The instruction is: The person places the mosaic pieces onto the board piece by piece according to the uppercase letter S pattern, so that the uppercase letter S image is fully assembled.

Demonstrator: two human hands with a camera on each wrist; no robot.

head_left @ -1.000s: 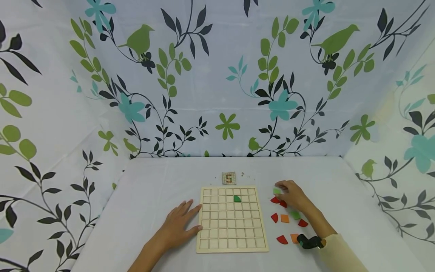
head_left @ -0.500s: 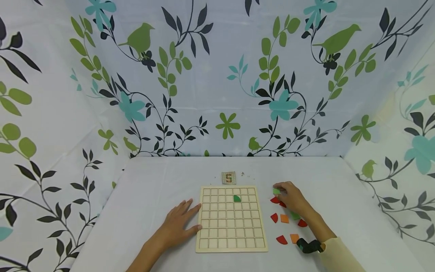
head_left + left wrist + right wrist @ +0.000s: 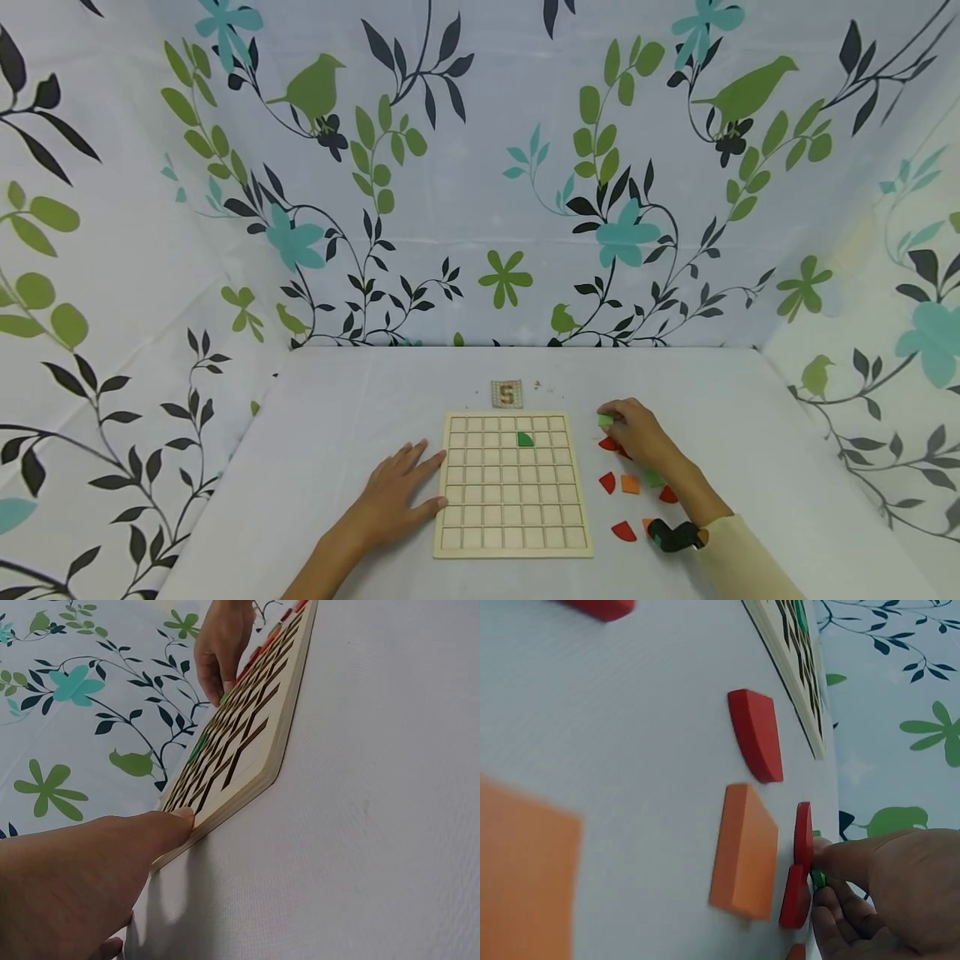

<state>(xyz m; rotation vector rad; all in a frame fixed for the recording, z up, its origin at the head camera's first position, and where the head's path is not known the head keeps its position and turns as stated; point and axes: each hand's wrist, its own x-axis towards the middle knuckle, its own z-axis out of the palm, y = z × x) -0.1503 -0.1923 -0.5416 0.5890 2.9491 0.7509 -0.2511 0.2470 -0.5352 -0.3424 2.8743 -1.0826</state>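
My right hand (image 3: pixel 637 433) pinches a light green square tile (image 3: pixel 604 420) between thumb and fingers, low over the table to the right of the board. In the right wrist view a sliver of green (image 3: pixel 819 878) shows between thumb and fingers, just behind two red tiles (image 3: pixel 802 832). A pale wooden grid board (image 3: pixel 477 538) lies flat in the middle of the table. One dark green quarter-round tile (image 3: pixel 525 439) sits in a cell near its far side. My left hand (image 3: pixel 397 500) is spread on the tablecloth, its index fingertip and thumb touching the board's left edge.
Red wedge tiles (image 3: pixel 623 531), orange squares (image 3: pixel 631 484) and a green tile (image 3: pixel 655 478) lie scattered right of the board, partly under my right arm. Behind the board lies a small patterned card (image 3: pixel 507 393). A printed curtain (image 3: pixel 450 167) encloses the table.
My right hand has shifted slightly left toward the board, with the light green square tile in its fingers. The left hand stays at the board's edge.
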